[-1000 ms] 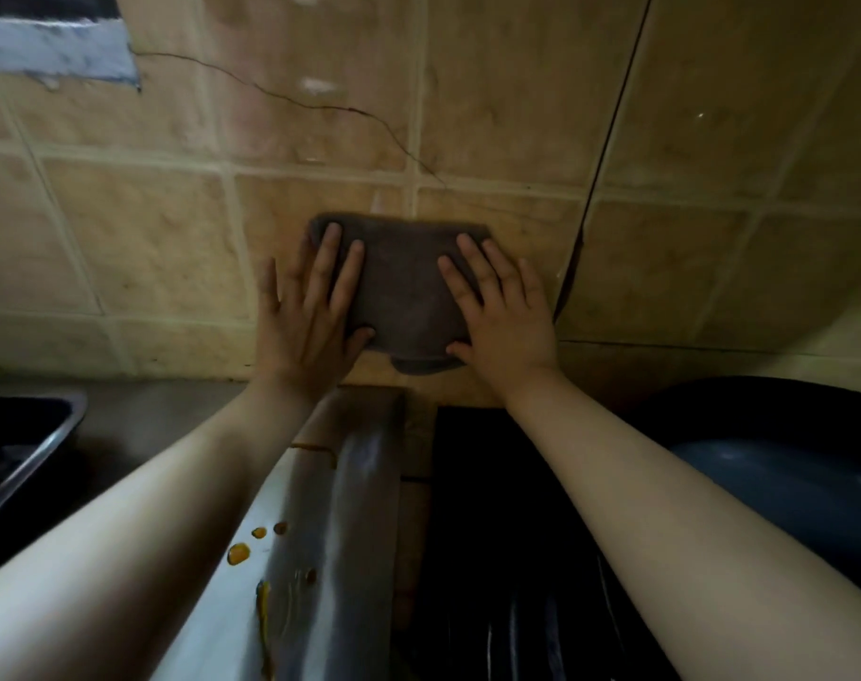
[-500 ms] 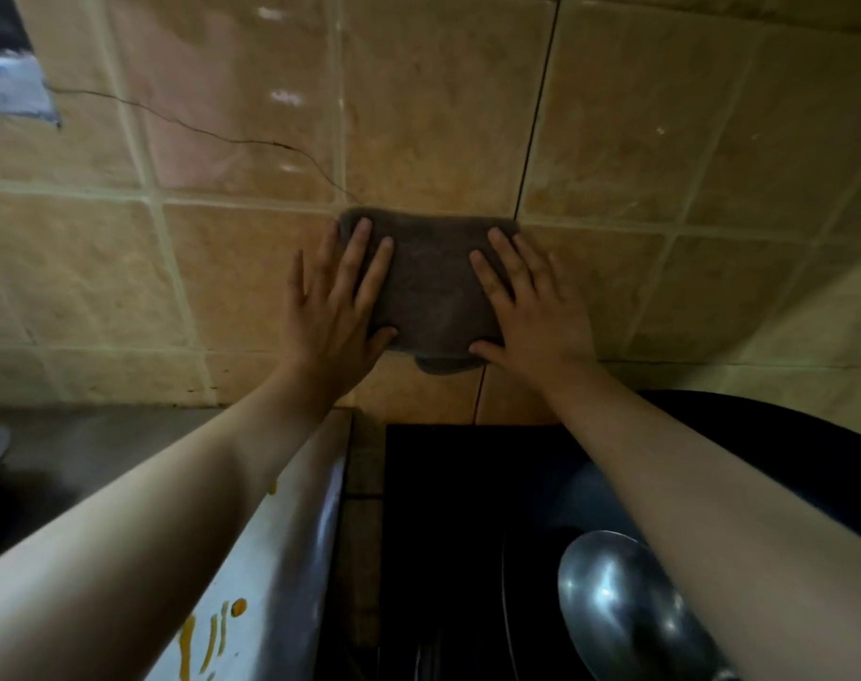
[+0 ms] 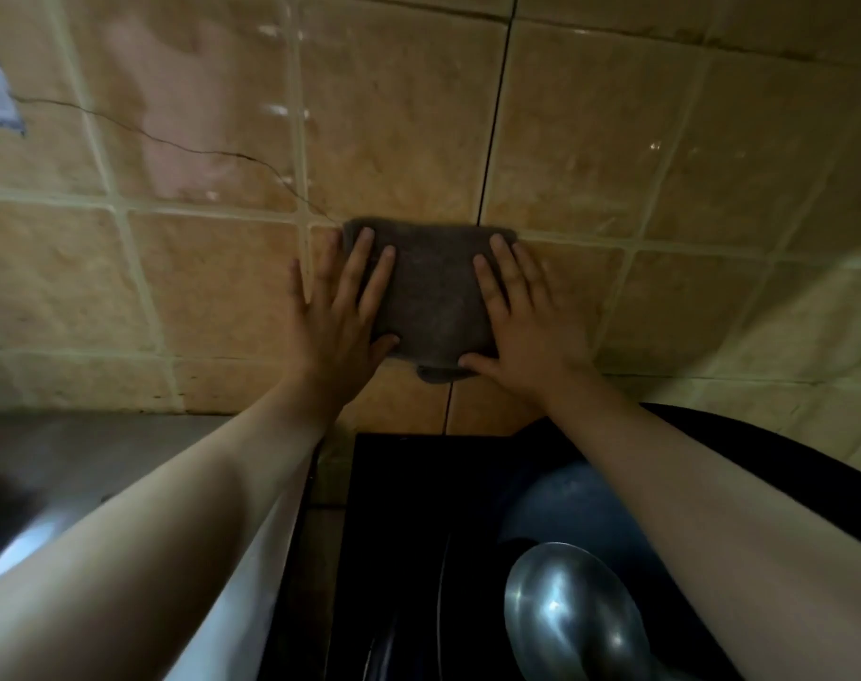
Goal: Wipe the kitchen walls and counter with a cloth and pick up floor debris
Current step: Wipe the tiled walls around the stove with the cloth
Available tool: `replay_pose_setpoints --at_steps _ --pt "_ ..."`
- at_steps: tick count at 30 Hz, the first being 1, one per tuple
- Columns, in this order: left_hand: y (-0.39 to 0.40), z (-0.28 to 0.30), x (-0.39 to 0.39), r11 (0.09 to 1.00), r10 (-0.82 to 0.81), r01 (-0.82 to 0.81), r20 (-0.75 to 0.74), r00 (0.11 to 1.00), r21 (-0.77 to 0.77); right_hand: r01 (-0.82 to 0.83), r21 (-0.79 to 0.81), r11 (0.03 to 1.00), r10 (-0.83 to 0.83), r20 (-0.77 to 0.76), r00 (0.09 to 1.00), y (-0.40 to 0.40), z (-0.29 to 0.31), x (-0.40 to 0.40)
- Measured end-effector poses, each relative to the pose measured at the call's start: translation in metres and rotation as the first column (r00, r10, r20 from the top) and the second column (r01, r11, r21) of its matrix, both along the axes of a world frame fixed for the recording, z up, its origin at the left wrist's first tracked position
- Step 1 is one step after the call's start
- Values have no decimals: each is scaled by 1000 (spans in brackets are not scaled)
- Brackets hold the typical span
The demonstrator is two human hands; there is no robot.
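Two flat palms, left hand and right hand, fingers straight, press the cloth rightward across the wall's dark seam, so wall wiping advances.

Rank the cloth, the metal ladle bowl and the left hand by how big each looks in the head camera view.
1. Cloth, pressed flat on the tiled wall.
2. and 3. Ladle bowl and left hand look about alike; the ladle sits much nearer the camera, so I won't rank them.
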State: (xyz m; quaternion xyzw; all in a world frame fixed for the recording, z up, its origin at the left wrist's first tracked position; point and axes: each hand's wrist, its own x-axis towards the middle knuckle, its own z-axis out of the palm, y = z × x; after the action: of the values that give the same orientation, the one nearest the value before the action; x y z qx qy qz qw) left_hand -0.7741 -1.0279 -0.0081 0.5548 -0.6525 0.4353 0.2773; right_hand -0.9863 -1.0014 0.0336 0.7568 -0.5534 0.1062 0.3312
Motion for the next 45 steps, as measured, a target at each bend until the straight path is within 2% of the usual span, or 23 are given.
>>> replay_pose_setpoints --at_steps 7,11,15,19,25,28,31,33,35,37,45 --pt "7 7 -3 996 79 -77 45 996 -32 -21 -14 1000 22 95 995 2 2 21" --pt "10 5 -5 990 135 -133 37 990 -47 -72 -17 997 73 89 993 -2 2 18" --pt "8 8 3 980 189 -180 108 976 -89 -55 -18 998 57 121 991 -6 -2 17" --pt "6 0 3 993 92 -87 56 994 -84 -37 25 999 36 46 998 -6 -2 11" --pt "4 2 1 998 18 -16 26 1000 -69 -32 23 999 31 54 998 -4 1 9" --pt "4 5 -12 998 21 -20 25 999 -56 -30 15 999 29 40 999 -5 3 -5" --pt "6 8 -27 992 120 -119 21 993 -50 -60 -27 998 61 37 997 -9 6 -18" --pt "11 9 -40 993 116 -115 32 993 -30 -36 2 999 36 29 999 -9 3 -29" --pt "14 6 -52 996 84 -84 16 996 -25 4 -64 998 -4 -13 1000 -8 -2 -38" --pt "14 9 -61 997 72 -72 -7 997 -18 12 -130 991 -10 15 1000 -9 -6 -48" --pt "15 18 -86 992 119 -120 29 992 48 -103 -199 974 108 14 994 -20 -3 -83"
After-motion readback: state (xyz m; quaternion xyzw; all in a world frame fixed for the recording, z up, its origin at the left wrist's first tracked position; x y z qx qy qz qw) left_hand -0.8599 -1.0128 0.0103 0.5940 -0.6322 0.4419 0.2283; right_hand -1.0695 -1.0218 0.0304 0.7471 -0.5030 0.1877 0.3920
